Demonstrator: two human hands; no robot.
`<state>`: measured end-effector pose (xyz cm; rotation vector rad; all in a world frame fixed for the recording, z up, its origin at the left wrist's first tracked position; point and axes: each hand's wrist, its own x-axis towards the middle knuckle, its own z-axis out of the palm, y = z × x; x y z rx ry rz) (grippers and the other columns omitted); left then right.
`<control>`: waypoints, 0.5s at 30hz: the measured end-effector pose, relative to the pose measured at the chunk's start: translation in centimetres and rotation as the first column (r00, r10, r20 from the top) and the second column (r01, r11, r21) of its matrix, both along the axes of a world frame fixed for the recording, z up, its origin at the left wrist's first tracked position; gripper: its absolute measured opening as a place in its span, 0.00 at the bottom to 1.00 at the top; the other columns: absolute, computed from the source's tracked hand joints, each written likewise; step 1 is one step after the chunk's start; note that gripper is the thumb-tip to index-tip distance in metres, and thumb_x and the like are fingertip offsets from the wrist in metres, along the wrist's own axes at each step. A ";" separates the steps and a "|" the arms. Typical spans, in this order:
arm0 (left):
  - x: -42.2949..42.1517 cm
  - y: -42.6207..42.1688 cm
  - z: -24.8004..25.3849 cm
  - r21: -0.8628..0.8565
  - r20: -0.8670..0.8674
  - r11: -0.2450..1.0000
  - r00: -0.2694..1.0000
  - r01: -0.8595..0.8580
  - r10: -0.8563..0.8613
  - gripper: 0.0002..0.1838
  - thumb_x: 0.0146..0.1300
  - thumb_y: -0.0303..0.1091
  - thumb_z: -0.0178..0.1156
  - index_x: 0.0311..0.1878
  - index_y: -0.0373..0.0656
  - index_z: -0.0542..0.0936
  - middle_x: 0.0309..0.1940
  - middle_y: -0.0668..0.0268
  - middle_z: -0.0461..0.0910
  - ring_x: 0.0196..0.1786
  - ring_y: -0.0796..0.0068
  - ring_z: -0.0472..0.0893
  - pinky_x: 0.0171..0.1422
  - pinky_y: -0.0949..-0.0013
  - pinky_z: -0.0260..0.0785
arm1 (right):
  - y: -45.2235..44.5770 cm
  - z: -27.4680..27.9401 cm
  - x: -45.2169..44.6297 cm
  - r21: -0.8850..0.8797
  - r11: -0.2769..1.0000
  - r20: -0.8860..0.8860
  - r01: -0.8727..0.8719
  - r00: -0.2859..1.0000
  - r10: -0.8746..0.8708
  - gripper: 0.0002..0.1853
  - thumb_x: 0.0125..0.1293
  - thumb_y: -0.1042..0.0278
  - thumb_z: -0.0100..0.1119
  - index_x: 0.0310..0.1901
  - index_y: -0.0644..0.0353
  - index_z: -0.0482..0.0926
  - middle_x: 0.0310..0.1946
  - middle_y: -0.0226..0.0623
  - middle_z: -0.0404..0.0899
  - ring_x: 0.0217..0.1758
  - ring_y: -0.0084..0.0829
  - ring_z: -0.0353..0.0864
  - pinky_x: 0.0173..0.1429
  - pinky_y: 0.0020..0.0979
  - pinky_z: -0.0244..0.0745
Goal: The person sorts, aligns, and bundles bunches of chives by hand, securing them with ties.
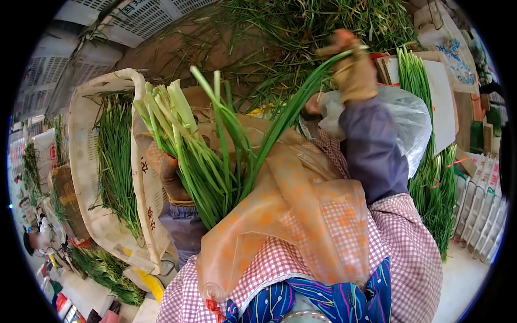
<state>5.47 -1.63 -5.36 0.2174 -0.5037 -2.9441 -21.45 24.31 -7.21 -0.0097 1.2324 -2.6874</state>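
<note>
Many green stalks [200,171] partly hide the left hand [173,180]; right hand [355,75] blurred.

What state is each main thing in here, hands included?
Left hand, closed around stalks.
Stalks, bunched, pale ends up.
Right hand, raised, motion-blurred; grip unclear.
Crate, holding greens.
Clear bag, crumpled.
Dotted sheet, draped, creased.
Floor leaves, loose, strewn.

Pale-ended green stalks [207,161] slant in a loose bundle, several arching right.
</note>
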 end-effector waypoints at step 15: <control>0.2 -1.4 -2.4 -0.033 -0.057 0.994 0.993 0.105 -0.107 0.28 0.63 0.43 0.55 0.65 0.43 0.63 0.57 0.53 0.72 0.56 0.55 0.75 0.56 0.49 0.74 | -12.9 9.1 5.9 0.984 0.169 -0.091 -0.062 0.636 0.766 0.19 0.59 0.51 0.61 0.37 0.62 0.82 0.28 0.42 0.80 0.31 0.32 0.78 0.37 0.31 0.72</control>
